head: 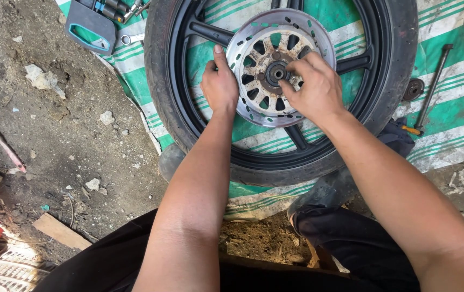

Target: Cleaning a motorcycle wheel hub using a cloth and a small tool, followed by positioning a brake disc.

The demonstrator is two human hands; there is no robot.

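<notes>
A black motorcycle wheel (388,70) with its tyre lies flat on a green and white striped sheet. A round silver brake disc (318,32) with holes sits on the wheel's hub. My left hand (219,84) grips the disc's left edge, thumb up along the rim. My right hand (310,86) rests over the disc's lower right, with its fingers pinched near the dark centre hub (276,72). What the fingertips hold is hidden.
A long axle bolt (432,86) and a small round spacer (413,89) lie right of the wheel. A teal tool case (88,27) with sockets and a spanner (129,38) sits at the upper left. Dirt floor with stones on the left; a wood scrap (59,231) below.
</notes>
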